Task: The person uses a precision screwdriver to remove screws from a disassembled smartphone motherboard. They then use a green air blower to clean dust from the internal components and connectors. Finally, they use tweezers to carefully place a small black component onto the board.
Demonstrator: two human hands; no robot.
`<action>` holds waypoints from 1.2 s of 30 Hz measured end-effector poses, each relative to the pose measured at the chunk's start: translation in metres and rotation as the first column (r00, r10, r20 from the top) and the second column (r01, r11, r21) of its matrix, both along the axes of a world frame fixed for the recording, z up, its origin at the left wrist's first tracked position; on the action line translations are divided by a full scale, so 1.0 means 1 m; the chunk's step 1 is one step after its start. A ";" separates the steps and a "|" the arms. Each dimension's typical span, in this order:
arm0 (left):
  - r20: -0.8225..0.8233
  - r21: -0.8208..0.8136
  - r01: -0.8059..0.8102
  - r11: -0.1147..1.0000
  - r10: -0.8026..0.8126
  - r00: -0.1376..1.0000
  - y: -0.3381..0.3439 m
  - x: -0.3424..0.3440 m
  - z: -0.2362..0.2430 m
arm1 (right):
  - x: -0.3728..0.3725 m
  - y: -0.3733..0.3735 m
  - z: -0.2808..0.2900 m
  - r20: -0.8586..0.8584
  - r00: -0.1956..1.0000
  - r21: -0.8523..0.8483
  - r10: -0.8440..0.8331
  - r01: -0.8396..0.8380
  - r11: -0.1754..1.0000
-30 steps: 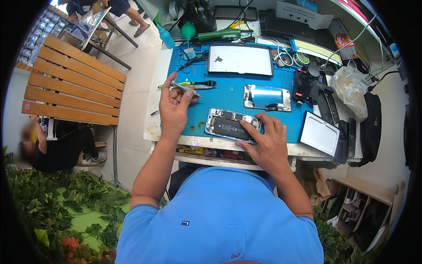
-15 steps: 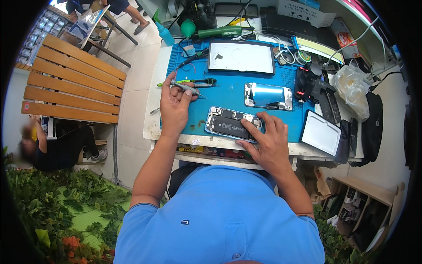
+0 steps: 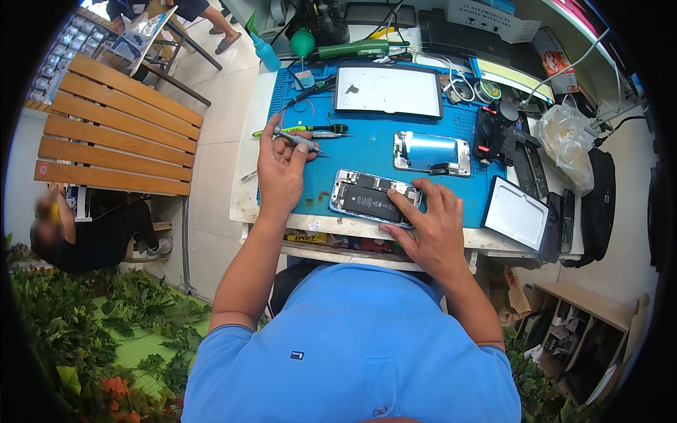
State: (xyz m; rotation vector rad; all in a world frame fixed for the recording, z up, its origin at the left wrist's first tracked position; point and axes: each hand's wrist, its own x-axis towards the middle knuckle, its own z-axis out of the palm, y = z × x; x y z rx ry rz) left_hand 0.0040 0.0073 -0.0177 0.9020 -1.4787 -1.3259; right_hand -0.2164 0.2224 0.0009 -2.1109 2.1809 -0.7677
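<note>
My left hand (image 3: 282, 171) is closed around a slim grey precision screwdriver (image 3: 303, 142), its tip pointing right above the blue work mat (image 3: 296, 197). An opened smartphone (image 3: 370, 200) lies near the mat's front edge, with its black battery and inner parts showing. At the phone's right end, my right hand (image 3: 436, 222) grips it, thumb at the near edge and index fingertip on the inner parts. Beyond it lies a detached phone screen (image 3: 431, 154), its metal back side up. Just past my left hand are a green-and-black tool (image 3: 300, 131) and another thin screwdriver (image 3: 331, 135).
A white tray-like board (image 3: 388, 92) with small bits sits at the mat's back. To the right are a black phone holder (image 3: 493, 130), a white box lid (image 3: 515, 213) and a plastic bag (image 3: 564, 144). A green air blower (image 3: 302, 46) and blue bottle (image 3: 265, 53) stand back left.
</note>
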 end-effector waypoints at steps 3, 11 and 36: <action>0.003 0.002 0.001 1.000 -0.001 1.000 0.002 0.000 0.000 | 0.000 0.002 0.001 0.016 1.000 0.003 0.002 -0.002 1.000; -0.026 0.015 0.001 1.000 -0.001 1.000 0.005 0.001 -0.008 | 0.000 0.003 0.011 0.029 0.999 0.020 0.013 -0.014 1.000; 0.046 -0.117 -0.040 0.992 0.045 0.998 0.015 0.003 0.004 | -0.001 -0.014 0.029 -0.063 0.973 0.040 0.223 -0.221 0.974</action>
